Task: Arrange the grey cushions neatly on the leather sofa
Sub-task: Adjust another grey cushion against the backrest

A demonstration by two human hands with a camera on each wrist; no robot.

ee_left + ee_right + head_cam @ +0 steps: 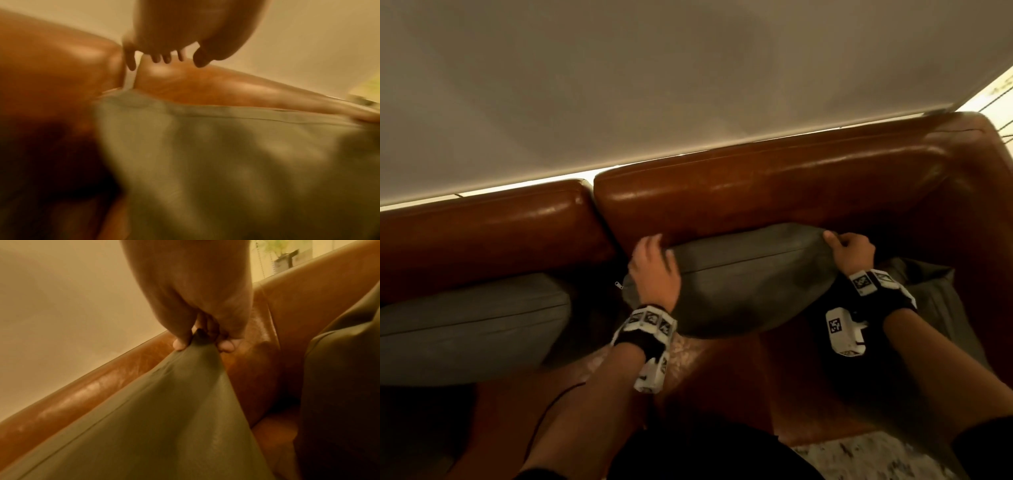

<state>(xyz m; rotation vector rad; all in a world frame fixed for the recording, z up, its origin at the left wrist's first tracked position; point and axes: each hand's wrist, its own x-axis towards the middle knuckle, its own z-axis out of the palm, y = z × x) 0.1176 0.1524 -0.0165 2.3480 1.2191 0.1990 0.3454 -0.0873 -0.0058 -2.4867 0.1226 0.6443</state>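
Nearest, the left hand [654, 274] is lying over the left end of the middle grey cushion [743, 284] with its fingers spread and loose, gripping nothing, while the right hand [851, 250] is pinching the cushion's upper right corner between thumb and fingertips [180, 344]. That plump, seamed cushion is standing on the seat, leaning against the backrest of the brown leather sofa [774, 185]. Another grey cushion [469, 325] is sitting further left and a third [935, 291] is lying to the right.
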